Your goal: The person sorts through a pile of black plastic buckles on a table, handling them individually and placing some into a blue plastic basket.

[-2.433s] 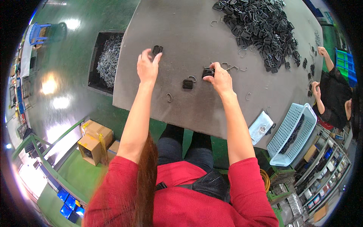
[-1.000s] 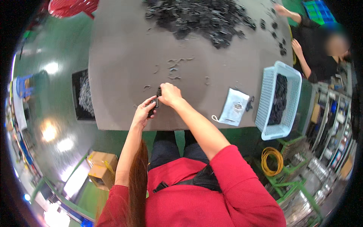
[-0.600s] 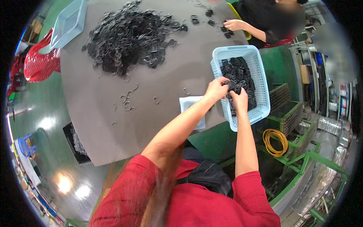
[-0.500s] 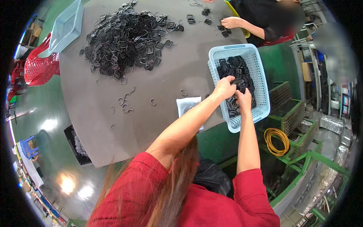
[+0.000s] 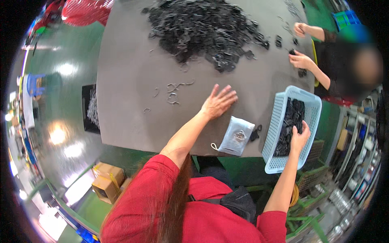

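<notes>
My left hand is stretched over the grey table, fingers spread and holding nothing. It lies between a large pile of black plastic buckles and a light-blue pouch. My right hand reaches into a light-blue plastic basket at the table's right edge. Its thumb and fingers are apart above the black buckles inside, and nothing shows in its grip. Several bent wire hooks are scattered left of my left hand.
Across the right corner, a co-worker's hands handle small black pieces on the table. Loose black buckles lie between pouch and basket. A black box of metal bits stands beyond the left edge. Cardboard boxes are at lower left.
My left hand has left the basket and moved left over the table, fingers now spread. My right hand stays at the basket. The view has shifted, showing more of the pouch and the co-worker.
</notes>
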### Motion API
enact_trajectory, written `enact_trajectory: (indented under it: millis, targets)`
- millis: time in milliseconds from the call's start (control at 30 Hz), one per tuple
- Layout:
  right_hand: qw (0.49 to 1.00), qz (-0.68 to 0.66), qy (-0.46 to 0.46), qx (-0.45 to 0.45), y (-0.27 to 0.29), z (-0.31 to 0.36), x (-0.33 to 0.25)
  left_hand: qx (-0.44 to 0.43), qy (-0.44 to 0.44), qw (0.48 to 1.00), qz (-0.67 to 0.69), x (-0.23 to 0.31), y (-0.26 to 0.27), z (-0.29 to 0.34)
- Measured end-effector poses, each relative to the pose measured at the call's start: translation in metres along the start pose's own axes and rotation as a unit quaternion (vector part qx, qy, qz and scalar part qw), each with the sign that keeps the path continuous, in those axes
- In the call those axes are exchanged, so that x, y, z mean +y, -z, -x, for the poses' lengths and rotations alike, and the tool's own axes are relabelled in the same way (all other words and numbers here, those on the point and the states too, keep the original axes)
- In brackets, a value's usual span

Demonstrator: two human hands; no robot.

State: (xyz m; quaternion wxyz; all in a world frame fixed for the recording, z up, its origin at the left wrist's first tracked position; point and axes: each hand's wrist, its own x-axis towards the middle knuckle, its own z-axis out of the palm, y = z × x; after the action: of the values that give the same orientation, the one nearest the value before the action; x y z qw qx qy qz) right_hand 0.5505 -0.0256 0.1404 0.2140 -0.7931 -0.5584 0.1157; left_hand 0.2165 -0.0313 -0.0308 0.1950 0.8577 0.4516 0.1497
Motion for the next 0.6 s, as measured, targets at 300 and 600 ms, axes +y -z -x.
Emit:
enact_trajectory:
  millis: [300, 600]
  targets:
    - [0.990, 0.034, 0.110, -0.079, -0.025, 0.021, -0.070, 0.133, 0.339, 0.916, -0.167, -0.122, 0.086, 0.109]
    - [0.971, 0.058, 0.149, -0.178, -0.058, 0.073, -0.136, 0.079, 0.412, 0.879, -0.225, -0.118, 0.126, 0.230]
